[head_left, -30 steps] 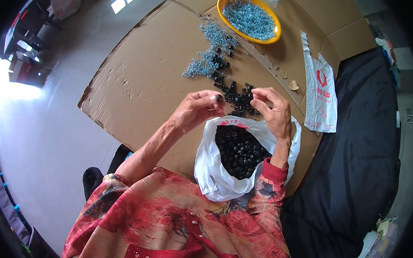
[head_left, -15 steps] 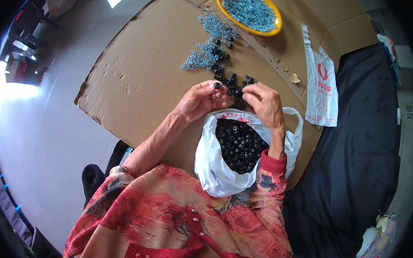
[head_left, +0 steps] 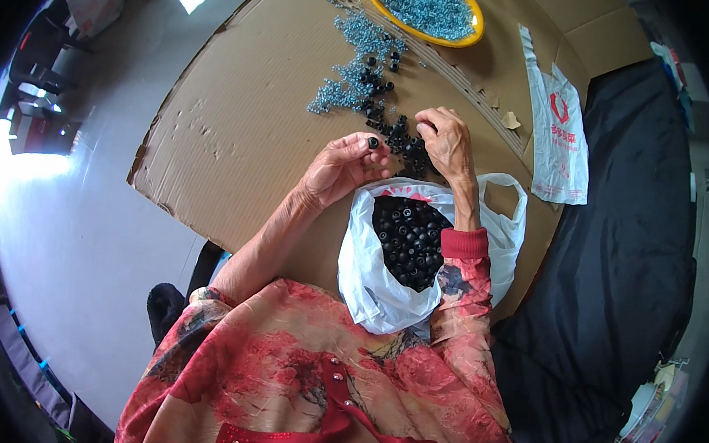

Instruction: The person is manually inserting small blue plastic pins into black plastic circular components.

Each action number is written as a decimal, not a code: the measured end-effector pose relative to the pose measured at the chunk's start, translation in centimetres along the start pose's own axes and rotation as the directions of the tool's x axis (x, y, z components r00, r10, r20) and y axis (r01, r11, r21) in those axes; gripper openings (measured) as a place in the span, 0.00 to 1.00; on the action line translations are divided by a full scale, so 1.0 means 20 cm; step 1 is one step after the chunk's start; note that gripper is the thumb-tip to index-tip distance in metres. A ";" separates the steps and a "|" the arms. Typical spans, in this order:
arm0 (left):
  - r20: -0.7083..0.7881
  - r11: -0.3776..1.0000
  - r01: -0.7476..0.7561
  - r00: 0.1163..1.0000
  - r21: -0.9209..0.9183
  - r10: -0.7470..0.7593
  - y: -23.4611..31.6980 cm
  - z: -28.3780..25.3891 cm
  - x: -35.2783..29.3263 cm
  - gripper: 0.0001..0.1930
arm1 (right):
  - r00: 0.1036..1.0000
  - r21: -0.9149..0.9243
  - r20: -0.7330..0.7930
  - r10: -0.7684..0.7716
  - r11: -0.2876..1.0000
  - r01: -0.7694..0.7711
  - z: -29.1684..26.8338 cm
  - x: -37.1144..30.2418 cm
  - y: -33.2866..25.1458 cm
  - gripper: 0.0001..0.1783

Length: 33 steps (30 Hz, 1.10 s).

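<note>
A brown sheet of cardboard (head_left: 240, 93) spreads out in front of you. On it, near your body, sits an open white plastic bag (head_left: 360, 283), filled with black beads. At the far edge of your view is a yellow bowl (head_left: 444, 42) of pale blue beads. Your right hand (head_left: 449, 142) reaches past the bag, over the right side of a small pile of loose black beads (head_left: 410, 150); its fingers curl in close together, and you cannot tell whether they hold anything. Your left hand (head_left: 342, 164) hovers at the pile's left, thumb and forefinger closed in a pinch, other fingers loosely bent. Between those two tips sits a single bead (head_left: 373, 143), facing up: round, glossy and black.
</note>
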<state>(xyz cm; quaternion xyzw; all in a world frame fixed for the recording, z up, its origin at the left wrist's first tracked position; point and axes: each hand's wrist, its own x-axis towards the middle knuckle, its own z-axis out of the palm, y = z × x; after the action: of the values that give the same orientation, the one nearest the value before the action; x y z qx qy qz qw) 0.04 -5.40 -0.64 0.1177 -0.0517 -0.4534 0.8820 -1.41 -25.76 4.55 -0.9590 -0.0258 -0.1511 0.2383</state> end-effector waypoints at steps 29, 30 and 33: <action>-0.035 0.999 -0.041 0.999 0.018 0.041 -0.02 0.00 -0.02 0.08 | 0.970 -0.177 0.220 -0.100 0.974 0.141 0.04 0.01 0.00 0.05; -0.043 1.000 -0.027 0.999 0.013 0.028 -0.03 -0.01 -0.02 0.08 | 0.971 -0.168 0.221 -0.094 0.977 0.132 0.05 0.00 0.00 0.04; -0.044 1.000 -0.022 0.999 0.007 0.022 -0.02 0.00 -0.03 0.08 | 0.973 -0.168 0.214 -0.081 0.979 0.119 0.02 -0.03 0.00 0.04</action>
<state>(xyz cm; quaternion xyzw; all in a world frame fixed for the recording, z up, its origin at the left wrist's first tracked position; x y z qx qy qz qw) -0.69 -5.18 -0.66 0.1297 -0.0351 -0.4409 0.8875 -1.77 -25.56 4.01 -0.9846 -0.0850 -0.0646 0.1388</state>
